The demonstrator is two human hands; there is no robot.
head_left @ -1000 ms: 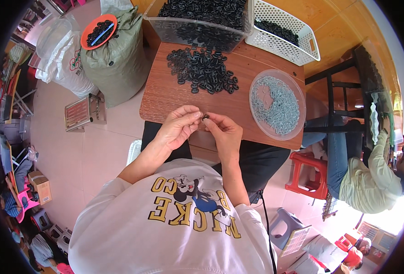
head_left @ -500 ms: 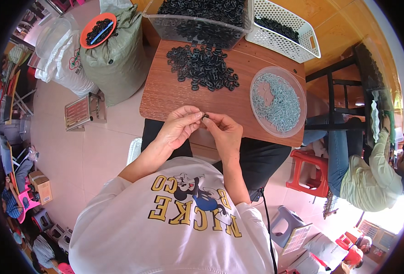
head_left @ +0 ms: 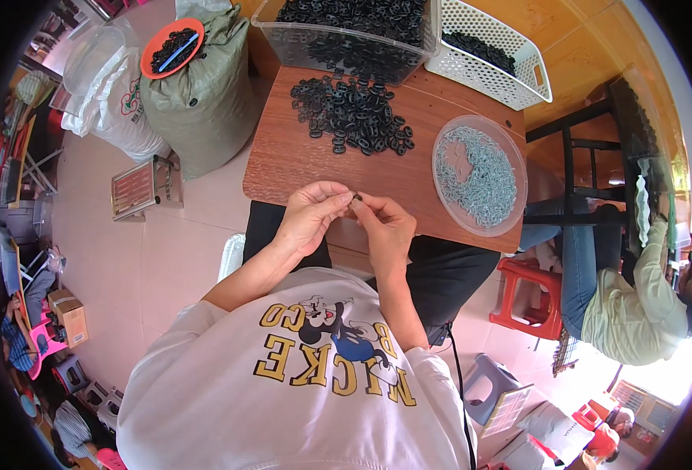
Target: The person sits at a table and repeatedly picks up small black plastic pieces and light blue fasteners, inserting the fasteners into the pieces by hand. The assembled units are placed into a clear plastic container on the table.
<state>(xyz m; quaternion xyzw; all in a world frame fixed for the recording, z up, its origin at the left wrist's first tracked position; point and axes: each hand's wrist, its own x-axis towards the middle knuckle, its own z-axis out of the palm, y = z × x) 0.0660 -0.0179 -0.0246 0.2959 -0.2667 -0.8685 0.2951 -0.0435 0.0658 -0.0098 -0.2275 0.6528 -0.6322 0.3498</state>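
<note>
My left hand (head_left: 315,216) and my right hand (head_left: 390,229) meet fingertip to fingertip over the near edge of the brown wooden table (head_left: 283,168). Both pinch one small black piece (head_left: 357,199), mostly covered by the fingers. Beyond them lies a loose heap of black oval plastic pieces with holes (head_left: 354,117). To the right stands a round clear tub (head_left: 520,184) holding many small silvery metal pieces (head_left: 483,188), like screws or pins. Whether a metal piece is also between my fingers, I cannot tell.
At the table's far side are a clear bin (head_left: 346,37) and a white perforated basket (head_left: 471,74), both with black pieces. Left stands a green sack (head_left: 197,117) topped by an orange plate (head_left: 197,59). A red stool (head_left: 528,298) and a seated person (head_left: 632,313) are at right.
My fingers shift slightly around the small black piece, and the left fingertips now sit a little further right. The whole view has moved slightly; the heap and the tub look unchanged.
</note>
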